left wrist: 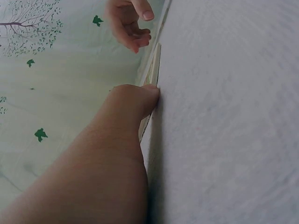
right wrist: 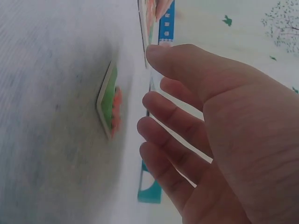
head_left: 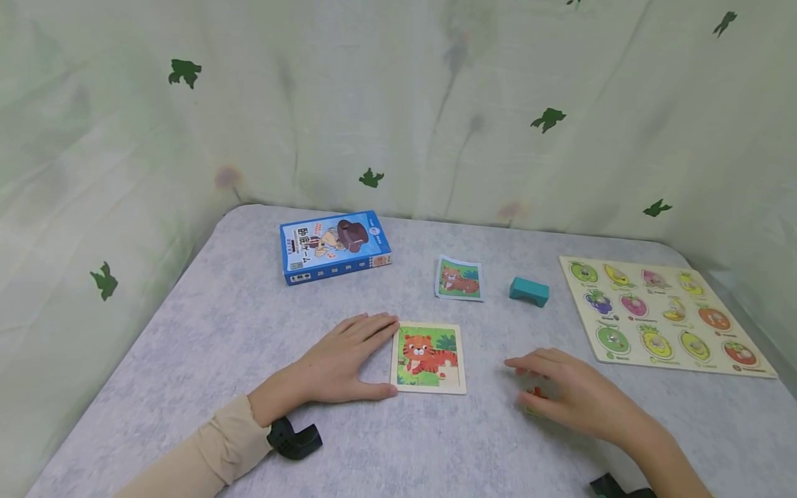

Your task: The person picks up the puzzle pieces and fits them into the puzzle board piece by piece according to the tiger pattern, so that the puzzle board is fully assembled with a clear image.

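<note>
A square wooden puzzle board (head_left: 429, 390) with a tiger picture lies in the middle of the table; bare wood shows at the picture's lower right. My left hand (head_left: 339, 363) rests beside it, fingers straight, fingertips at its upper left corner and thumb at its lower left. In the left wrist view the thumb (left wrist: 149, 95) touches the board's edge. Over a loose puzzle piece (right wrist: 108, 98), green and red, hovers my right hand (head_left: 569, 391). Its fingers are loosely bent and apart from the piece, which lies on the table partly hidden under the hand in the head view.
Behind the puzzle board lie a small tiger card (head_left: 459, 280) and a teal arch block (head_left: 529, 292). A blue game box (head_left: 336, 247) lies at the back left. On the right is a large fruit board (head_left: 579, 290). A leaf-patterned curtain (head_left: 405, 104) surrounds the table.
</note>
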`<state>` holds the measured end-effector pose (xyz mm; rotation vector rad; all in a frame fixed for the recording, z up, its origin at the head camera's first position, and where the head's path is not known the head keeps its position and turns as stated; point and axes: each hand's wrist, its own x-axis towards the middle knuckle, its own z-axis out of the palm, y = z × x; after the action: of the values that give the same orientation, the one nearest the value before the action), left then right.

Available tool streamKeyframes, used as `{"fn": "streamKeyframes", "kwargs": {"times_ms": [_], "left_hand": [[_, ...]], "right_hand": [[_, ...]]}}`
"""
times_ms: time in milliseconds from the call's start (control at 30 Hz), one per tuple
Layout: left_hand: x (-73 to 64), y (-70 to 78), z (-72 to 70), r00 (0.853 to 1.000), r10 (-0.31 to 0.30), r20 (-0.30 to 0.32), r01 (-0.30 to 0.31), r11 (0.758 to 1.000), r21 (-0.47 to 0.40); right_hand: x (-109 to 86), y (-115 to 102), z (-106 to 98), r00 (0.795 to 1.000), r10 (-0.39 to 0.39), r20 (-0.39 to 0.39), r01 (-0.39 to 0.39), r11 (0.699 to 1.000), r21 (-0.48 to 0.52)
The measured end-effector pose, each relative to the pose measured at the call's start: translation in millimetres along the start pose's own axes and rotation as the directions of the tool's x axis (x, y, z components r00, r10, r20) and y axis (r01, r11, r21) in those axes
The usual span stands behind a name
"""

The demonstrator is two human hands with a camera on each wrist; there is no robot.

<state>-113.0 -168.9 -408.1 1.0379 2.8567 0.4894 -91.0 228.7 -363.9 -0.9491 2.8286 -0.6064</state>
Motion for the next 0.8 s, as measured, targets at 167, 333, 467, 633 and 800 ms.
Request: {"fn": "streamKeyframes", "kwargs": {"times_ms": [167, 333, 467, 633, 800], "left_hand": [[-0.3, 0.2, -0.4, 1.000, 0.002, -0.003, -0.002, 1.000, 0.002], [-0.3, 0.5, -1.0, 1.000, 0.000, -0.001, 0.000, 1.000, 0.000], [0.2, 0.5, -0.8, 1.000, 0.001, -0.002, -0.001, 1.000, -0.002], [0.4, -0.1, 0.5, 1.000, 0.004, -0.012, -0.004, 1.000, 0.000], [0.2, -0.3, 0.8, 1.000, 0.005, -0.012, -0.005, 1.000, 0.005]], "right_hand": [[-7.7, 4.9, -1.6, 1.000, 0.023, -0.003, -0.023, 0.999, -0.036], [-14.7, 10.1, -3.3, 0.999, 0.046, 0.010, -0.045, 0.997, -0.068], [-18.1, 15.1, -5.1, 0.998, 0.054, 0.025, -0.052, 0.996, -0.078], [-20.9, 20.2, -5.1, 0.999, 0.024, 0.035, -0.022, 0.999, -0.041], [-22.0, 22.8, -3.8, 0.999, 0.005, 0.033, -0.005, 1.000, -0.020]]}}
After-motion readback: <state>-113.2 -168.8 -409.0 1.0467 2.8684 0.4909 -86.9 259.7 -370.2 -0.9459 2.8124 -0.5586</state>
